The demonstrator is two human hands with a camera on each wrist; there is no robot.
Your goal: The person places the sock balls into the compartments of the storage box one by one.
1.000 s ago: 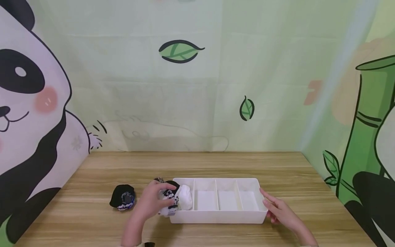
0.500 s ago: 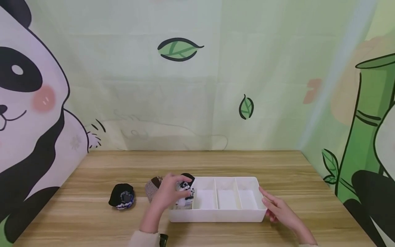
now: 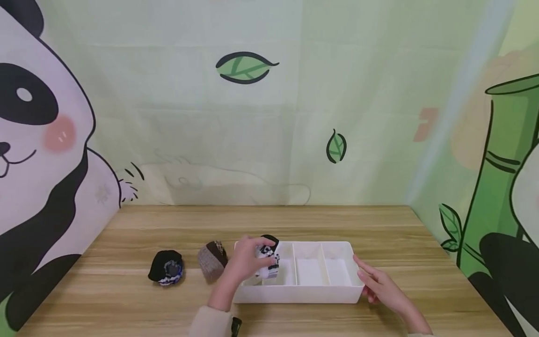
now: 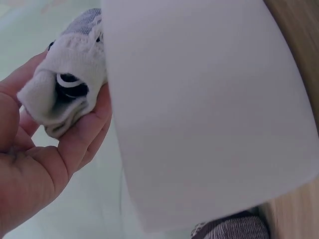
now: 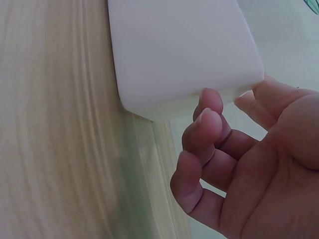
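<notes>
My left hand grips a rolled pair of socks, black and white patterned, over the left part of a white divided box. In the left wrist view, the sock bundle shows a pale folded cuff with a dark opening, beside the box's outer wall. My right hand holds the box's right end at the rim; in the right wrist view the other fingers are bent outside the end wall. The leftmost compartment is mostly hidden by my left hand.
On the table, left of the box, lie a grey and brown sock bundle and a black one with a blue-white patterned part. A cloth backdrop printed with pandas and bamboo stands behind and at both sides.
My left hand has carried the patterned socks rightward from the box's left end to over its left compartments. The grey and brown bundle has come into fuller view. My right hand stays put.
</notes>
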